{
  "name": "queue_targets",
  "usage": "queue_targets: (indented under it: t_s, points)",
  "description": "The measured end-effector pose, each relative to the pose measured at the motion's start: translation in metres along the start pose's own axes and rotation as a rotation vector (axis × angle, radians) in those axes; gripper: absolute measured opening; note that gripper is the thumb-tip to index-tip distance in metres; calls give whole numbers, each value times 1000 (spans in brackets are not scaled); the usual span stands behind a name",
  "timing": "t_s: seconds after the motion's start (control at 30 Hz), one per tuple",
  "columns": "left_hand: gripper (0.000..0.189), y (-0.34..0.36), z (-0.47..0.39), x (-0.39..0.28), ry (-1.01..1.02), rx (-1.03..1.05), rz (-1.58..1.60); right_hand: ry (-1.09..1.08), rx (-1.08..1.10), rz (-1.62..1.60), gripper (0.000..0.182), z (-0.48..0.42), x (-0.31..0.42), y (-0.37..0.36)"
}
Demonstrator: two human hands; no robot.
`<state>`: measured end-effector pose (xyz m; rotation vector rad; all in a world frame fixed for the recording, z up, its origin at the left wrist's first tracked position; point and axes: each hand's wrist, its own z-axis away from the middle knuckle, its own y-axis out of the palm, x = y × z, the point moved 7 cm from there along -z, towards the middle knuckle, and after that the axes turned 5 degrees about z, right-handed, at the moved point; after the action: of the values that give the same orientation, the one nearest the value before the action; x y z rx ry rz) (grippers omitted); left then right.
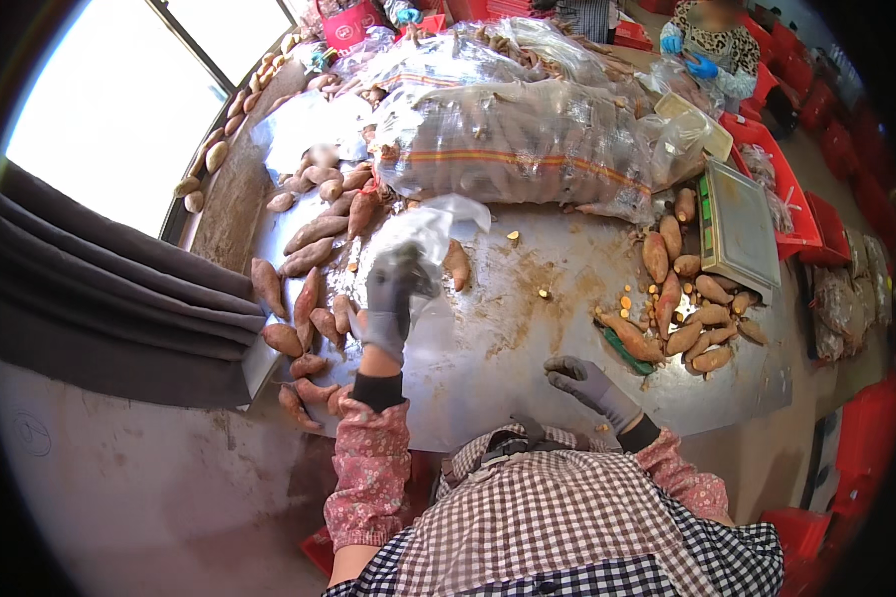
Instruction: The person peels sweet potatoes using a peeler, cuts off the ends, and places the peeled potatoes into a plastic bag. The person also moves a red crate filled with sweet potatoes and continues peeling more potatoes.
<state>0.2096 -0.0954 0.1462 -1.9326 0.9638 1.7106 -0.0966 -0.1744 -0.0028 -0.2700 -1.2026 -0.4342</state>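
Note:
My left hand (392,295), in a grey work glove, grips a thin clear plastic bag (427,328) above the metal tabletop (523,313). Part of the bag spreads out beyond my fingers, and the hand is slightly blurred. Just right of the bag lies a single sweet potato (457,265). More sweet potatoes (308,302) are scattered to the left of this hand. Close to the table's front edge, my gloved right hand (593,384) is loosely curled with nothing visible in it. Further right, a green-handled tool (623,347) lies partly under a sweet potato (633,337).
A large filled clear sack (515,142) spans the far side. At right stands a weighing scale (739,224) beside a pile of sweet potatoes (709,321) and cut ends. Red crates (776,186) stand beyond. Someone in blue gloves (702,66) works at the back right.

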Motion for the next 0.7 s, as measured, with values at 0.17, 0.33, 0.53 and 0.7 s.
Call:
queue_targets:
  t_s: [0.17, 0.33, 0.53, 0.7]
  points:
    - [30, -4, 12, -38, -177, -83, 686, -19, 181, -36, 46, -3, 12, 18]
    - [24, -31, 49, 13, -357, 35, 1222, 72, 482, -743, 70, 1, 20, 55]
    - [33, -28, 84, 59, -125, 60, 1018, 173, 798, -1266, 79, -14, 24, 85]
    - [61, -26, 80, 70, -246, -131, 840, 178, 457, -947, 45, -52, 20, 75]
